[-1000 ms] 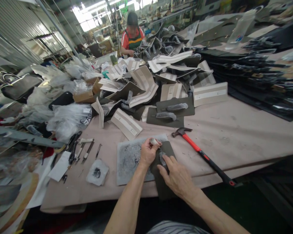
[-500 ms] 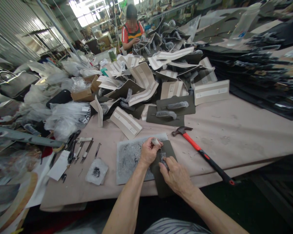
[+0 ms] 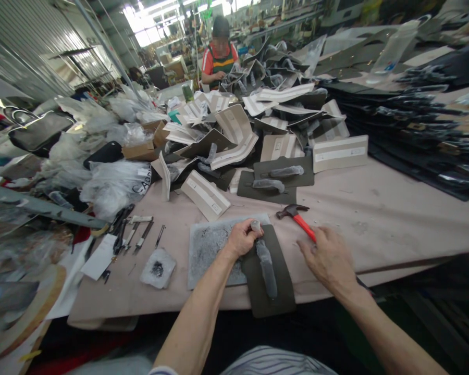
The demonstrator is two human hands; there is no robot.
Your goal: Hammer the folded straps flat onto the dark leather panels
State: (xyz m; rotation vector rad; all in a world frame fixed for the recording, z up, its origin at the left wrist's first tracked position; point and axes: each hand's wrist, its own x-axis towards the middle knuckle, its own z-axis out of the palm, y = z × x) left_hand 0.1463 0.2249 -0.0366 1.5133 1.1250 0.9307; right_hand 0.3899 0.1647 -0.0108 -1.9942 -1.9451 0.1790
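Note:
My left hand is closed around a short pale cylindrical tool, its round top facing up. The tool stands at the upper edge of a dark olive panel; its lower end is hidden. A handle wrapped in clear plastic lies along that panel. Part of the panel rests on a worn grey slab, and its near end hangs over the table edge. My right hand is over the handle of a claw hammer, thumb spread from the fingers. The hammer lies on the table, its grip mostly covered by the hand.
Several beige-backed panels pile up across the table. Black stacked pieces lie at right. Slim tools and a small block with dark bits lie at left, near plastic bags. A person sits behind the pile.
My right hand has left the wrapped handle on the panel and moved right to the hammer. The left hand keeps the pale tool at the panel. The view has shifted slightly.

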